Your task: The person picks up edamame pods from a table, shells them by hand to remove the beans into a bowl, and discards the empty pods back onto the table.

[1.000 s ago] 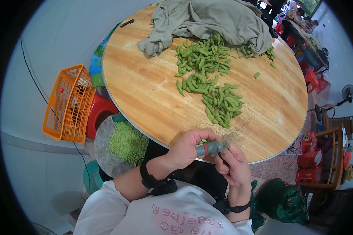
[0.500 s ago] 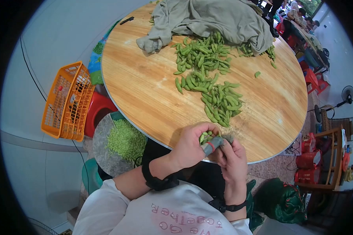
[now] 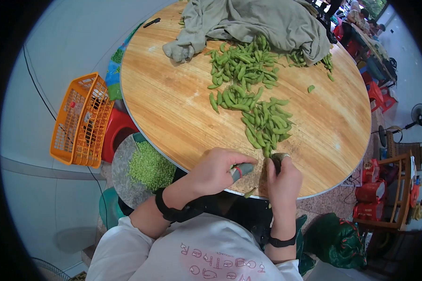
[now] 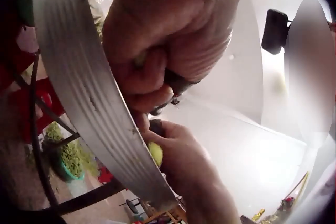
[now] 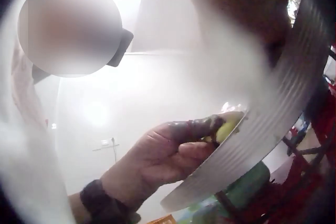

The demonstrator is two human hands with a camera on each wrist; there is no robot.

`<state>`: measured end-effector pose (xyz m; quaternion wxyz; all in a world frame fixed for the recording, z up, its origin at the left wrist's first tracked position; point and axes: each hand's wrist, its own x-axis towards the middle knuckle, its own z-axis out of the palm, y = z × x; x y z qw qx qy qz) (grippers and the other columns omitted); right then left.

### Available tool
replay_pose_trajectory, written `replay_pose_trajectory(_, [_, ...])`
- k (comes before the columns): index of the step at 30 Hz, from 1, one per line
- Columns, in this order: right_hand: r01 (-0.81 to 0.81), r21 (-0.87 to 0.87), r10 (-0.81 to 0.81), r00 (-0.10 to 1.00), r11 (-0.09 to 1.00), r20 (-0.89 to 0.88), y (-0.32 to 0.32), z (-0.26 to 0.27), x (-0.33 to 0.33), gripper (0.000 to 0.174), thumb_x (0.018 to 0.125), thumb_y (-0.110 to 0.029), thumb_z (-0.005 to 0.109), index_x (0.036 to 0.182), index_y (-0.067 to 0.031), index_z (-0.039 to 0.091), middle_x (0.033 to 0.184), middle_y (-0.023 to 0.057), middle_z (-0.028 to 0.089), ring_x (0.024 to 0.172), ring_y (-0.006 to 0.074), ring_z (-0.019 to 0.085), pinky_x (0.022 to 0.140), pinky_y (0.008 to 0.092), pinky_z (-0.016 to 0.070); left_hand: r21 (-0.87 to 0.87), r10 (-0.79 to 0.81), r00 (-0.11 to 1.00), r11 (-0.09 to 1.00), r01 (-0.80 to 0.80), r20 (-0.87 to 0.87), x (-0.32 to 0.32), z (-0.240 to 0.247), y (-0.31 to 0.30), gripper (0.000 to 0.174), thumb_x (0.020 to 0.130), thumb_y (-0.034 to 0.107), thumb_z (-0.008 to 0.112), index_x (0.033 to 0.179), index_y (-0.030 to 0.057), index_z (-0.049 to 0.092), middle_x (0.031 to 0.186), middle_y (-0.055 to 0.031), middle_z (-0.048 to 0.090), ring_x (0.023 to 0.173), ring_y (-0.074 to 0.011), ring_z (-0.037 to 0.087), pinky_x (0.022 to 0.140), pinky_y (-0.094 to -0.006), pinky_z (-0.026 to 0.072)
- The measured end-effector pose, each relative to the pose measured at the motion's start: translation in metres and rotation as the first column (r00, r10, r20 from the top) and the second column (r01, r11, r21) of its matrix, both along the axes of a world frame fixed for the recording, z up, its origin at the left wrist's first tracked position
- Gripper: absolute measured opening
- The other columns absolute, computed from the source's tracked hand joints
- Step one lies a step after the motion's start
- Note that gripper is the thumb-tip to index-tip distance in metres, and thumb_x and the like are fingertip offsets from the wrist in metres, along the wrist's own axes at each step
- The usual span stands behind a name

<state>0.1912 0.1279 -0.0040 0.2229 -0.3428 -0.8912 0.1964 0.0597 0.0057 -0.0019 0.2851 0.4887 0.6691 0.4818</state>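
Pinching: the left hand point(image 3: 220, 171) holds a yellow-green pod point(image 5: 226, 130) between thumb and fingers, plainest in the right wrist view.
Thumb cover point(image 3: 243, 171): grey with a red band, worn on that same hand.
Right hand point(image 3: 284, 180): thumb and finger narrow, close together at the near end of the green pods point(image 3: 269, 124); whether they grip one, I cannot tell.
Pod pile: heaped along the middle of the round wooden surface point(image 3: 173, 107), running from the cloth down to the right fingertips.
Edge pod point(image 3: 250, 192): at the near rim, between the two hands; whether on the rim or just off it is unclear.
Stray pod point(image 3: 311, 88): alone, to the right of the pile.
Cloth point(image 3: 253, 23): grey-green, rumpled over the far pods.
Pen point(image 3: 151, 22): black, near the far left rim.
Small beans point(image 3: 150, 166): green, in a grey round container point(image 3: 123, 180) beside the surface, lower left.
Basket point(image 3: 79, 122): orange, tilted, next to a red stool point(image 3: 117, 131).
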Motion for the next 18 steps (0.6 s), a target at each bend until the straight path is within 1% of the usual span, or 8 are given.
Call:
replay_pose_trajectory(3, [-0.112,-0.328,0.042,0.976,0.938,-0.214,0.003,0.007,0.008,0.012,0.077,-0.008,0.064,0.079,0.0015,0.057,0.061,0.0130,0.058,0.051,0.0197,0.055,0.052,0.0295,0.0440,0.110,0.035,0.987,0.994,-0.017,-0.158,0.006,0.005,0.005,0.031,0.076,0.000,0.059,0.107,0.0040,0.061,0.082,-0.0148,0.061,0.076,-0.0257,0.061,0.067,-0.0320,0.0474])
replay_pose_trajectory(4, [-0.112,-0.328,0.042,0.976,0.938,-0.213,0.002,0.009,0.010,0.012,0.077,-0.008,0.064,0.079,0.0015,0.057,0.061,0.0130,0.058,0.051,0.0197,0.055,0.052,0.0295,0.0440,0.140,0.040,0.967,0.990,-0.005,-0.251,0.009,0.008,0.008,0.035,0.075,-0.001,0.059,0.110,0.0043,0.059,0.085,-0.0155,0.062,0.079,-0.0291,0.060,0.068,-0.0331,0.0479])
replay_pose_trajectory(7, [-0.202,-0.542,0.031,0.951,0.816,-0.308,-0.001,0.011,0.015,0.008,0.078,-0.004,0.062,0.079,0.0027,0.058,0.063,0.0037,0.057,0.055,0.0094,0.050,0.054,0.0225,0.0415,0.060,-0.047,0.953,0.996,0.067,-0.298,0.017,0.010,0.012,0.034,0.075,-0.002,0.059,0.109,0.0032,0.058,0.085,-0.0163,0.060,0.080,-0.0317,0.058,0.071,-0.0365,0.0481])
replay_pose_trajectory(11, [-0.301,-0.699,-0.063,0.894,0.649,-0.443,-0.002,0.017,0.017,0.009,0.086,-0.009,0.056,0.089,0.0000,0.057,0.067,-0.0038,0.052,0.058,0.0042,0.044,0.052,0.0193,0.0360,0.186,0.147,0.968,0.977,-0.108,-0.206,0.020,0.002,0.019,0.026,0.075,-0.003,0.060,0.101,0.0019,0.060,0.079,-0.0108,0.060,0.075,-0.0241,0.060,0.066,-0.0325,0.0474])
replay_pose_trajectory(13, [-0.339,-0.767,-0.101,0.882,0.544,-0.461,-0.004,0.024,0.018,0.017,0.094,-0.018,0.046,0.093,-0.0026,0.054,0.066,-0.0048,0.047,0.056,0.0025,0.037,0.049,0.0181,0.0295,0.024,0.128,0.972,0.991,-0.135,0.197,0.013,0.005,0.019,0.018,0.076,-0.001,0.061,0.094,0.0023,0.060,0.075,-0.0027,0.058,0.070,-0.0123,0.057,0.061,-0.0249,0.0446])
replay_pose_trajectory(14, [-0.340,-0.767,-0.102,0.881,0.544,-0.462,-0.006,0.023,0.019,0.017,0.094,-0.018,0.046,0.093,-0.0026,0.054,0.066,-0.0048,0.047,0.056,0.0025,0.037,0.049,0.0181,0.0295,0.023,0.127,0.973,0.991,-0.134,0.195,0.014,0.002,0.019,0.018,0.076,-0.001,0.061,0.094,0.0023,0.060,0.075,-0.0027,0.058,0.070,-0.0123,0.057,0.061,-0.0249,0.0446])
replay_pose_trajectory(16, [-0.413,-0.858,-0.025,0.897,0.305,-0.441,-0.009,0.022,0.023,0.022,0.095,-0.021,0.042,0.086,-0.0035,0.051,0.066,-0.0033,0.047,0.054,0.0038,0.038,0.049,0.0184,0.0295,0.106,0.064,0.695,0.974,-0.198,0.717,0.018,-0.006,0.020,0.012,0.078,0.001,0.061,0.089,0.0026,0.059,0.075,0.0023,0.055,0.070,-0.0049,0.051,0.061,-0.0191,0.0410])
replay_pose_trajectory(18, [-0.448,-0.860,-0.030,0.883,0.246,-0.468,-0.014,0.021,0.024,0.023,0.096,-0.022,0.040,0.083,-0.0043,0.049,0.065,-0.0020,0.046,0.054,0.0043,0.037,0.048,0.0185,0.0291,0.117,0.053,0.670,0.972,-0.206,0.741,0.021,-0.005,0.018,0.009,0.078,0.000,0.061,0.086,0.0031,0.058,0.075,0.0018,0.055,0.069,-0.0049,0.051,0.061,-0.0190,0.0411])
